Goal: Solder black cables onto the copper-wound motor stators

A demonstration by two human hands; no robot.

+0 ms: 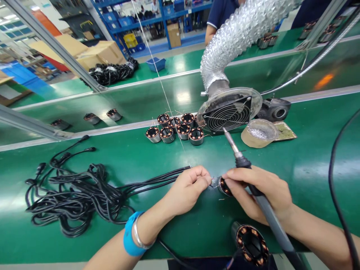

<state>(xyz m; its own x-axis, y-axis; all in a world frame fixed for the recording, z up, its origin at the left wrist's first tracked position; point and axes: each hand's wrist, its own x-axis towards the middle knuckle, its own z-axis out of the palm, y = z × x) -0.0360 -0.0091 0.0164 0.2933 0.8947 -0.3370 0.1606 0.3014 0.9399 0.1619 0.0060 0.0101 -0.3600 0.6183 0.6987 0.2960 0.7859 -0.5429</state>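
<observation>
My left hand [194, 187] is closed, its thumb and fingertips pinching thin wire ends beside a small stator [224, 186]. A soldering iron [260, 202] lies in my right hand [261, 191], its tip pointing up and away. The thumb and fingertips of that hand also touch the small stator. Black cables [157, 180] run from the coiled heap [84, 198] on the left to near my left hand. A larger stator [251, 243] stands near the front edge, below my right hand.
Several stators [183, 131] stand behind my hands. A fume fan [229, 114] with a silver duct [219, 48] is at the back, beside a round tub [258, 134]. A black cord [334, 176] hangs at the right. A person [222, 17] is across the bench.
</observation>
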